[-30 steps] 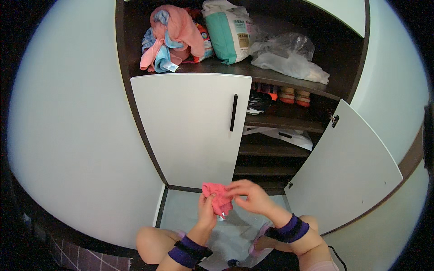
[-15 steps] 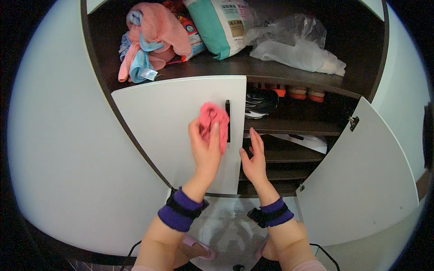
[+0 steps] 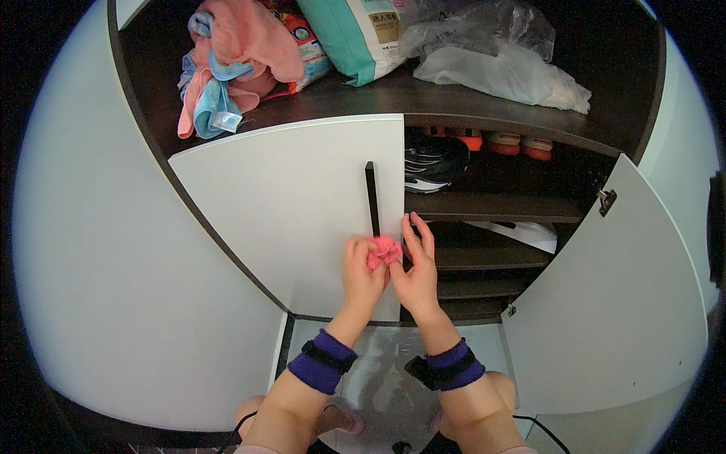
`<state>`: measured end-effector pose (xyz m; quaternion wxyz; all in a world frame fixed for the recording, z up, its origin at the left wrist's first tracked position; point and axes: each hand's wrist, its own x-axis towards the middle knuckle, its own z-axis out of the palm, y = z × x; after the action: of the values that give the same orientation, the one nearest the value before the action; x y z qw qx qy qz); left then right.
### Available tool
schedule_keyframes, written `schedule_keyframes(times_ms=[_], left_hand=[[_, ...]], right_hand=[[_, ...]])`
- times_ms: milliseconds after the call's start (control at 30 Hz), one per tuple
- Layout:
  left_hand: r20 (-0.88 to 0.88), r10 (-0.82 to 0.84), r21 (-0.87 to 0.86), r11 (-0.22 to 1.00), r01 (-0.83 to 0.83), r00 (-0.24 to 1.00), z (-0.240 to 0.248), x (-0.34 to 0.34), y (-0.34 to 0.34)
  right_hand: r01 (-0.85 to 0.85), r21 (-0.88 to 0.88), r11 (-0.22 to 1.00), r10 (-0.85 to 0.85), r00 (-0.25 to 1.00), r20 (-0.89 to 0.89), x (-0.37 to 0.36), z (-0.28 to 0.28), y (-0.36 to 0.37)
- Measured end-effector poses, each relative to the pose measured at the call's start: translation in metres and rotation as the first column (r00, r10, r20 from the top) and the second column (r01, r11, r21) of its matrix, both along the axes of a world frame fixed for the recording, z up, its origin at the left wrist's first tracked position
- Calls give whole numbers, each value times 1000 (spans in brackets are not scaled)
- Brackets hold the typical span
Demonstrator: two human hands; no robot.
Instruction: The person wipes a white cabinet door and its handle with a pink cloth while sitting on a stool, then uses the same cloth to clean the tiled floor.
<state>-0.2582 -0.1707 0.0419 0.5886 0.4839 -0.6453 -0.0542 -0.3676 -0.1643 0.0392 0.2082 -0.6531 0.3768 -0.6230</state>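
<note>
A crumpled pink cloth is bunched in front of the white left cabinet door, just below its black bar handle. My left hand is closed on the cloth from the left side. Close on the other side is my right hand, its fingers stretched upward by the door's free edge. Its thumb reaches to the cloth; whether it presses on it I cannot tell. Both wrists wear purple bands with black straps.
The right door stands swung open. Black shoes sit on a dark shelf inside. Above lie pink and blue towels, a teal-and-white package and clear plastic bags. Pale floor shows below.
My left hand has come down from beside the handle with the cloth, uncovering the handle. My right hand has moved slightly left, so both hands are now close together.
</note>
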Motion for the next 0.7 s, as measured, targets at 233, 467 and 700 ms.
schedule_keyframes(times_ms=[233, 467, 700], left_hand=[[-117, 54, -210, 975, -78, 992, 33, -1, 12], [-76, 147, -198, 967, -159, 986, 51, -3, -8], [-433, -22, -19, 1000, 15, 901, 30, -7, 0]], right_hand=[[-28, 78, 997, 30, 999, -20, -6, 0, 1], [-67, 111, 992, 67, 998, 8, -5, -5, -1], [-56, 87, 995, 53, 998, 31, -4, -2, 1]])
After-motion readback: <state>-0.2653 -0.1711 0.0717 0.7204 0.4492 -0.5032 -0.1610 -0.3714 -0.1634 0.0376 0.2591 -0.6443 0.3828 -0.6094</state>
